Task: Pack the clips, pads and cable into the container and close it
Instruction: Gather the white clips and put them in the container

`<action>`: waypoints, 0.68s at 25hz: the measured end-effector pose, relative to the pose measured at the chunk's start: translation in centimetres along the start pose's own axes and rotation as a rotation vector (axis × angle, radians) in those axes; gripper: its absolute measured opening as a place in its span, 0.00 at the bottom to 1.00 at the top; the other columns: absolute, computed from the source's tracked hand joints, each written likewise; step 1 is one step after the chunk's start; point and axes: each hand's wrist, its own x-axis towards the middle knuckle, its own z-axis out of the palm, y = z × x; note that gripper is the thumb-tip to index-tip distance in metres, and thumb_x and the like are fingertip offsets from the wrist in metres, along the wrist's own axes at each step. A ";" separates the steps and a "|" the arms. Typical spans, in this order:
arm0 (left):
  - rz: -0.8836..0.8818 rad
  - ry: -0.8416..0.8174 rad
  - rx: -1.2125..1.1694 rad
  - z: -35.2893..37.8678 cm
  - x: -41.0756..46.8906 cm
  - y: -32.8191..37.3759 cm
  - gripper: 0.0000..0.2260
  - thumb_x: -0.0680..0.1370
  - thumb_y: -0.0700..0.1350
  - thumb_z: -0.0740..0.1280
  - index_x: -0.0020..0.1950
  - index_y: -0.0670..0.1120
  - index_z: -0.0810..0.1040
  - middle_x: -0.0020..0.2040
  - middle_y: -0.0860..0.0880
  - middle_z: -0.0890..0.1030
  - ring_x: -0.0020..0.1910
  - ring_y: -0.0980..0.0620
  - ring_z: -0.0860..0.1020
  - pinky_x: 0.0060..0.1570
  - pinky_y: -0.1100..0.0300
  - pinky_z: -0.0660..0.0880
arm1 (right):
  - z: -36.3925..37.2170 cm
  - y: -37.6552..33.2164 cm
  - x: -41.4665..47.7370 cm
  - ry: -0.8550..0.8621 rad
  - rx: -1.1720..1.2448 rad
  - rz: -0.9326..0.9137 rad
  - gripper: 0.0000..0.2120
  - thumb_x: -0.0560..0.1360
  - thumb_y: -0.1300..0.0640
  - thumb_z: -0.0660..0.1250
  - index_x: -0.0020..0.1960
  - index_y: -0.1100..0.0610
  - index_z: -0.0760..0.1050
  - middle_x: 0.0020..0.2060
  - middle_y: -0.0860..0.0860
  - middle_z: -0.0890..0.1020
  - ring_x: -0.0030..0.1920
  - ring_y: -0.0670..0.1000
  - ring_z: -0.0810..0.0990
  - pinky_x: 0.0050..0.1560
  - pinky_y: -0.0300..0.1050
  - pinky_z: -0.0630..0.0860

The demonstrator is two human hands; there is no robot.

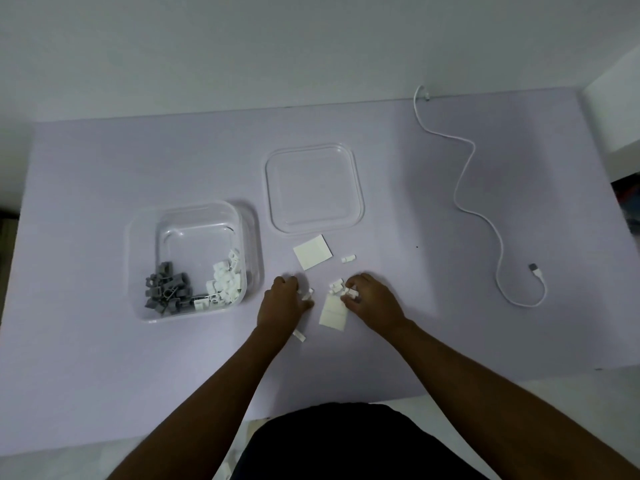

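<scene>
A clear plastic container stands at the left and holds grey clips and white clips. Its clear lid lies flat beyond my hands. My left hand curls over small white clips on the table. My right hand pinches white clips from a small pile. A white pad lies just past my hands and another pad lies between them. A white cable snakes along the right side, loose.
One stray white clip sits right of the far pad, and another lies by my left wrist. The lilac table surface ends at a white wall behind. A white box edge stands at the far right.
</scene>
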 end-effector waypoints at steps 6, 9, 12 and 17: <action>0.098 0.053 0.023 0.8 -0.4 0.7 0.13 0.81 0.48 0.62 0.59 0.40 0.76 0.56 0.41 0.79 0.49 0.44 0.80 0.45 0.61 0.71 | 0.4 -0.3 -0.5 0.025 -0.020 0.025 0.11 0.76 0.51 0.68 0.53 0.55 0.71 0.51 0.52 0.75 0.43 0.53 0.77 0.42 0.47 0.73; 0.127 0.044 0.030 1.3 -0.5 0.9 0.13 0.83 0.46 0.59 0.62 0.40 0.73 0.57 0.42 0.79 0.51 0.44 0.81 0.48 0.60 0.72 | 0.4 -0.3 -0.5 0.024 -0.045 0.001 0.10 0.79 0.51 0.65 0.53 0.57 0.71 0.51 0.54 0.74 0.44 0.55 0.78 0.42 0.47 0.72; 0.127 0.029 0.025 1.5 0.0 1.0 0.12 0.82 0.44 0.60 0.61 0.39 0.75 0.57 0.41 0.80 0.53 0.43 0.80 0.51 0.59 0.73 | 0.3 -0.3 -0.3 0.021 -0.053 -0.003 0.10 0.81 0.53 0.63 0.54 0.59 0.72 0.51 0.56 0.75 0.46 0.56 0.78 0.44 0.47 0.72; -0.133 -0.144 -0.523 -0.2 0.9 2.4 0.09 0.81 0.42 0.57 0.47 0.41 0.75 0.39 0.45 0.76 0.34 0.52 0.72 0.33 0.64 0.66 | 1.0 -0.3 -0.2 0.046 -0.103 0.039 0.11 0.82 0.55 0.61 0.57 0.62 0.72 0.54 0.60 0.76 0.47 0.61 0.80 0.45 0.53 0.75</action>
